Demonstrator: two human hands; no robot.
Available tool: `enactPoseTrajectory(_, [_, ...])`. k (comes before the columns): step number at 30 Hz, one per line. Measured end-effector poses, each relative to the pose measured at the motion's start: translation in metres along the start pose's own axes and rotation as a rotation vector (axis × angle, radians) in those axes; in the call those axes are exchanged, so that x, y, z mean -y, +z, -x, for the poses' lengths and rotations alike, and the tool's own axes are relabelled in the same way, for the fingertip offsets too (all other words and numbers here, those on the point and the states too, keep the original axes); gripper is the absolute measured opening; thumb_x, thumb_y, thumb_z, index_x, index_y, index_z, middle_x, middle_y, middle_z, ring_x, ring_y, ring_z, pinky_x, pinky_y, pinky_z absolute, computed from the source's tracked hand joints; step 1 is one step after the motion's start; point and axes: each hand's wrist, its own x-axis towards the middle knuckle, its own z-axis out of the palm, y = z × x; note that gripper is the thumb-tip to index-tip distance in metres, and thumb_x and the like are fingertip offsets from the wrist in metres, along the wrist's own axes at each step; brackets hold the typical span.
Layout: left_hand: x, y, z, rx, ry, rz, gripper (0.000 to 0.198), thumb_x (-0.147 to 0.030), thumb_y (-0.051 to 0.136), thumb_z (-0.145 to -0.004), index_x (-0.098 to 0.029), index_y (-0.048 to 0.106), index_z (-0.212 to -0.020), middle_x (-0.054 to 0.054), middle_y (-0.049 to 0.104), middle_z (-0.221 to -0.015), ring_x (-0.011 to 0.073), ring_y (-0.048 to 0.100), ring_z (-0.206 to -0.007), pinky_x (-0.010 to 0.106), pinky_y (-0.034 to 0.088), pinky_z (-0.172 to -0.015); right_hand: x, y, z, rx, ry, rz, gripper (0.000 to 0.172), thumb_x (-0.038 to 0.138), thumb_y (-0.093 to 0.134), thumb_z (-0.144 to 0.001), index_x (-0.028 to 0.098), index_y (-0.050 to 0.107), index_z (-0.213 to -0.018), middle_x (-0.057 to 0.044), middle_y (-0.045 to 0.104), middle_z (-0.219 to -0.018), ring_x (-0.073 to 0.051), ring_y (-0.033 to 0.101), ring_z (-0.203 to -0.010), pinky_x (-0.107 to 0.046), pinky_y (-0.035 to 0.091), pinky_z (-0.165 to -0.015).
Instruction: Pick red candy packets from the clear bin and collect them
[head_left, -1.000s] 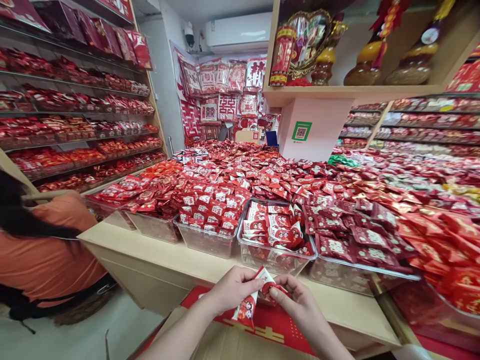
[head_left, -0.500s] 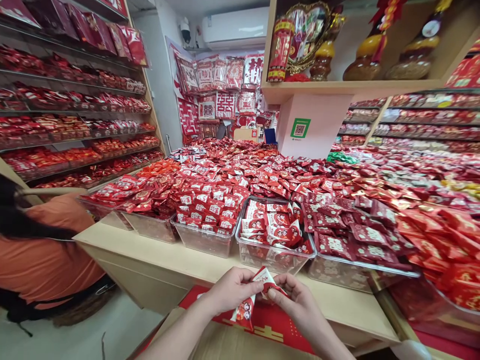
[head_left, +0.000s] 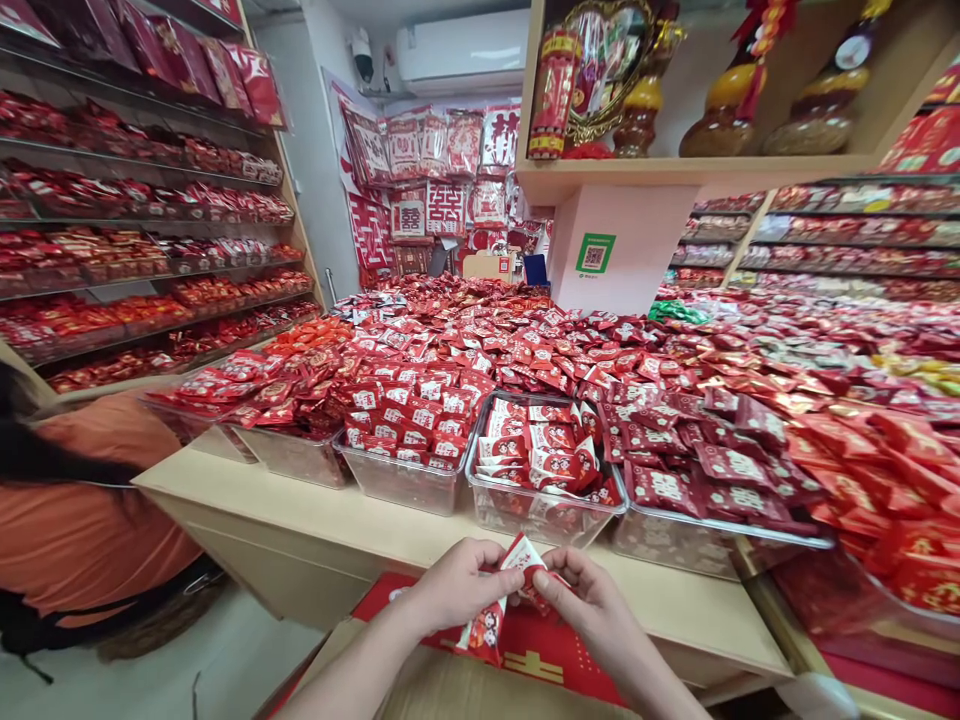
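Observation:
My left hand (head_left: 459,585) is closed on small red-and-white wrapped packets. One packet's white end (head_left: 523,553) sticks up between the hands. Below my left thumb hangs a packet with printed cartoon figures (head_left: 482,630); whether these are two packets or one folded one, I cannot tell. My right hand (head_left: 583,592) pinches the red side of the upper packet with thumb and fingers. Just beyond the hands stands a clear plastic bin (head_left: 517,512) filled with similar red-and-white packets (head_left: 551,437). Beneath the hands lies a red surface with gold characters (head_left: 534,668).
Bins of red packets (head_left: 412,410) and maroon packets (head_left: 739,465) flank the middle bin along the wooden counter (head_left: 300,515). A person in an orange top (head_left: 82,500) is at the left. Stocked shelves (head_left: 150,225) line the left wall. A wooden display cabinet (head_left: 630,175) juts out above.
The packets are turned slightly between my fingers, with the white end standing a little more upright. The view has shifted slightly. Both hands keep their grip.

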Motion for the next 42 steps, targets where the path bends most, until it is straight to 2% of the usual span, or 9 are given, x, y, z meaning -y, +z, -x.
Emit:
enactPoseTrajectory(7, [0.0, -0.001, 0.001, -0.015, -0.023, -0.046, 0.038, -0.044, 0.051, -0.072, -0.01, 0.061, -0.086, 0.004, 0.061, -0.078, 0.014, 0.052, -0.071, 0.024, 0.039, -0.066, -0.004, -0.002, -0.001, 0.016, -0.002, 0.019, 0.03, 0.044, 0.059, -0.068, 0.016, 0.05, -0.074, -0.005, 0.064, -0.071, -0.017, 0.058, -0.068, -0.028, 0.044, -0.062])
enactPoseTrajectory(12, [-0.003, -0.002, 0.001, 0.007, -0.017, -0.039, 0.035, -0.042, 0.051, -0.072, -0.01, 0.062, -0.083, 0.003, 0.061, -0.075, 0.0134, 0.051, -0.068, 0.023, 0.038, -0.063, 0.001, -0.001, 0.0, 0.048, -0.035, 0.012, 0.026, 0.041, 0.057, -0.07, 0.016, 0.052, -0.076, -0.005, 0.064, -0.075, -0.019, 0.059, -0.074, -0.033, 0.045, -0.071])
enactPoseTrajectory(17, [-0.003, -0.001, 0.0, -0.006, -0.034, -0.044, 0.034, -0.039, 0.052, -0.072, -0.011, 0.061, -0.088, 0.004, 0.061, -0.079, 0.0149, 0.052, -0.073, 0.024, 0.039, -0.067, 0.002, -0.002, 0.001, 0.07, 0.001, 0.004, 0.026, 0.04, 0.056, -0.071, 0.016, 0.052, -0.082, -0.005, 0.063, -0.079, -0.019, 0.059, -0.077, -0.034, 0.044, -0.074])
enactPoseTrajectory(19, [-0.002, -0.001, 0.0, 0.008, -0.066, -0.047, 0.034, -0.038, 0.055, -0.07, -0.011, 0.061, -0.091, 0.004, 0.062, -0.084, 0.0163, 0.053, -0.077, 0.025, 0.04, -0.069, -0.003, -0.005, -0.001, 0.031, 0.009, 0.026, 0.025, 0.039, 0.057, -0.071, 0.016, 0.053, -0.082, -0.005, 0.062, -0.079, -0.018, 0.058, -0.075, -0.031, 0.044, -0.07])
enactPoseTrajectory(22, [0.001, 0.0, 0.0, 0.018, -0.118, -0.043, 0.039, -0.036, 0.059, -0.066, -0.012, 0.058, -0.096, 0.005, 0.062, -0.09, 0.0183, 0.054, -0.081, 0.026, 0.041, -0.07, -0.012, -0.008, -0.003, -0.05, 0.043, 0.051, 0.028, 0.041, 0.056, -0.071, 0.016, 0.053, -0.083, -0.003, 0.06, -0.073, -0.014, 0.054, -0.064, -0.026, 0.042, -0.057])
enactPoseTrajectory(25, [0.007, 0.002, -0.001, 0.014, -0.12, -0.07, 0.042, -0.037, 0.059, -0.065, -0.013, 0.057, -0.099, 0.006, 0.062, -0.092, 0.0195, 0.054, -0.083, 0.028, 0.041, -0.07, -0.014, -0.008, -0.004, -0.069, 0.066, 0.057, 0.032, 0.044, 0.056, -0.069, 0.016, 0.052, -0.084, -0.002, 0.058, -0.068, -0.011, 0.05, -0.055, -0.024, 0.039, -0.049])
enactPoseTrajectory(28, [0.015, 0.002, -0.003, 0.02, -0.088, -0.104, 0.04, -0.038, 0.059, -0.065, -0.013, 0.058, -0.097, 0.006, 0.062, -0.094, 0.0198, 0.054, -0.086, 0.028, 0.04, -0.074, -0.011, -0.007, -0.003, -0.055, 0.065, 0.058, 0.036, 0.047, 0.058, -0.066, 0.016, 0.052, -0.083, -0.002, 0.058, -0.068, -0.012, 0.05, -0.056, -0.024, 0.039, -0.049])
enactPoseTrajectory(32, [0.023, 0.002, -0.005, 0.034, -0.094, -0.15, 0.038, -0.038, 0.058, -0.066, -0.013, 0.06, -0.094, 0.003, 0.063, -0.091, 0.0181, 0.054, -0.083, 0.026, 0.04, -0.073, -0.008, -0.007, -0.002, -0.026, 0.044, 0.074, 0.031, 0.045, 0.056, -0.068, 0.017, 0.052, -0.081, -0.003, 0.058, -0.072, -0.013, 0.051, -0.061, -0.023, 0.04, -0.051])
enactPoseTrajectory(42, [0.02, 0.004, -0.001, 0.031, -0.073, -0.249, 0.032, -0.031, 0.057, -0.065, -0.015, 0.061, -0.092, 0.0, 0.064, -0.088, 0.0154, 0.054, -0.079, 0.022, 0.038, -0.069, -0.01, -0.005, 0.001, 0.003, 0.001, 0.129, 0.032, 0.045, 0.054, -0.07, 0.016, 0.052, -0.083, -0.003, 0.058, -0.071, -0.012, 0.05, -0.058, -0.024, 0.04, -0.049])
